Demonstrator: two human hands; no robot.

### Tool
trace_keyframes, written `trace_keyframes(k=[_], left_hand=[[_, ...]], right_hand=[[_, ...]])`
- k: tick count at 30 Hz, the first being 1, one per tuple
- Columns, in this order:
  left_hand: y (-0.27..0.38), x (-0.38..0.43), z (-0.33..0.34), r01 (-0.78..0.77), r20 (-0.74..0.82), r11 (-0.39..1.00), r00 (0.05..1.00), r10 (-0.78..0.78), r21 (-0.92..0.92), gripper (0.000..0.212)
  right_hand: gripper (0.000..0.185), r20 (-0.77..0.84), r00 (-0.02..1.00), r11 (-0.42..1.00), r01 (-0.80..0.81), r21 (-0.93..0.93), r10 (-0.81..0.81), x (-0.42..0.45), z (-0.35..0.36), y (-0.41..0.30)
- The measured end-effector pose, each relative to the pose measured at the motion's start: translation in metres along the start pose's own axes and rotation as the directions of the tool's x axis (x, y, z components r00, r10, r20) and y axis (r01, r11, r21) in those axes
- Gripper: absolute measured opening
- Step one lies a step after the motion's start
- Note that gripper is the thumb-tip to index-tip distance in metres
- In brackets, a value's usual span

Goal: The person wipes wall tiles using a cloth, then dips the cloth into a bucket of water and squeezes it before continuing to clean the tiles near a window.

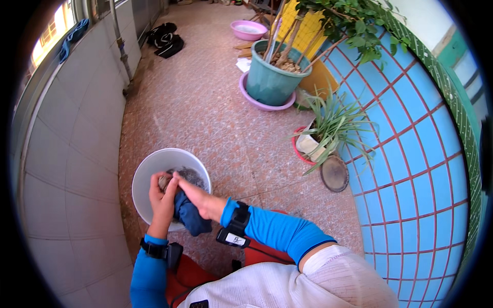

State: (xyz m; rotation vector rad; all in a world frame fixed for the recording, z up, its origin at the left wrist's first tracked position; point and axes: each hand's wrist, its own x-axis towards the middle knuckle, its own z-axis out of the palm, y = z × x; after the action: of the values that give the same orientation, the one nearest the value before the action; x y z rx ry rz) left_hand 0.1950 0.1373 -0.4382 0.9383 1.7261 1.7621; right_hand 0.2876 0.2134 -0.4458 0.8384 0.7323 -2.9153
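A white bucket (145,169) with dark water or suds inside stands on the speckled floor before me. Over its opening, my left hand (161,196) is curled round a small brownish object (165,182), too covered to name. My right hand (194,192) comes in from the right, its fingertips meeting the left hand near that object. A dark blue cloth (190,215) lies between my two wrists and hangs over the bucket's near rim. Whether the right hand grips any of the cloth cannot be told.
A tiled wall (92,154) runs along the left. To the right are a green planter (269,82) on a purple saucer, a spider plant (331,123) and a round lid-like disc (334,174). Farther off lie a pink basin (248,34) and black cloth items (165,40).
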Motion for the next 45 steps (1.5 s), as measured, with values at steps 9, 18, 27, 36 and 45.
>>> trace_keyframes(k=[9, 18, 27, 36, 45], left_hand=[[0.005, -0.006, -0.002, -0.044, -0.046, 0.992, 0.998, 0.039, -0.117, 0.028], [0.001, 0.003, -0.005, 0.384, 0.154, 0.731, 0.919, -0.364, -0.564, 0.036], [-0.010, -0.003, -0.002, 0.116, -0.118, 0.930, 0.979, -0.167, -0.349, 0.016], [-0.014, 0.003, -0.005, 0.286, -0.154, 0.899, 0.924, -0.351, -0.331, 0.038], [-0.024, 0.004, -0.014, 0.337, -0.011, 0.789, 0.917, -0.399, -0.514, 0.031]], right_hand=[[0.046, -0.090, 0.955, 0.947, 0.264, -0.184, -0.284, 0.004, 0.000, 0.003], [0.058, -0.062, 0.919, 0.858, 0.336, -0.388, -0.388, -0.001, 0.006, 0.003], [0.063, -0.148, 0.910, 0.839, 0.281, -0.466, -0.387, 0.016, 0.000, 0.010], [0.056, -0.187, 0.812, 0.587, 0.219, -0.780, -0.553, 0.024, -0.007, 0.023], [0.039, -0.015, 0.708, 0.343, 0.324, -0.882, -0.706, 0.015, -0.005, 0.031]])
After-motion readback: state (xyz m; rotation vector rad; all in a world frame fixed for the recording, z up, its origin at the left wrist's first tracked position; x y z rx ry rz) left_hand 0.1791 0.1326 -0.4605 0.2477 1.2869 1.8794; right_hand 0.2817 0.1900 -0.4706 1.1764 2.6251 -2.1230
